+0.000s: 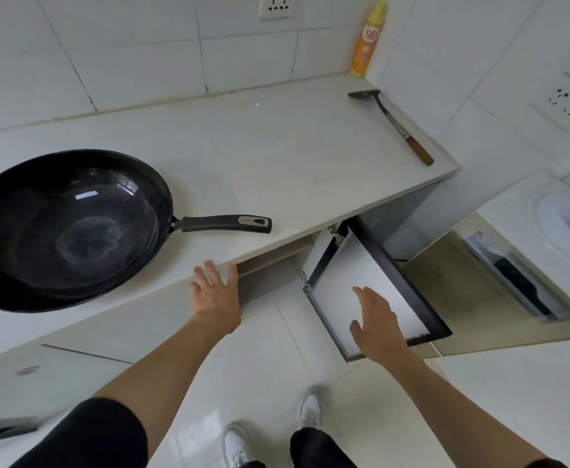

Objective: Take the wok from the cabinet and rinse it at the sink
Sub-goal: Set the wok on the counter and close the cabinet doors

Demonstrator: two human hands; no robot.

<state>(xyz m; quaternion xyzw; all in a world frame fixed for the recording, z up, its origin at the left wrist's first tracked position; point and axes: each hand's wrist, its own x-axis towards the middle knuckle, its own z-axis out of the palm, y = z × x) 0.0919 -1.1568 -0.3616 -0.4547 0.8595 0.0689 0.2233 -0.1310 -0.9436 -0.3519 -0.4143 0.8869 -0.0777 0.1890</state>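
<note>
One wok (70,228), one spatula (391,125) and one bottle (368,40) are on the surface (276,157). My two hands, left (214,292) and right (376,322), are spread, holding nothing.

Black wok (70,228) sits on white table (276,157), cabinet door (374,285) hanging open below

The round, glossy pan rests upright at the table's left end, its bowl empty with a pale cloudy smear at the centre; its long black handle (226,223) points right, parallel to the front edge. The dark-framed door with its pale textured panel stands swung outward under the table's right part
</note>
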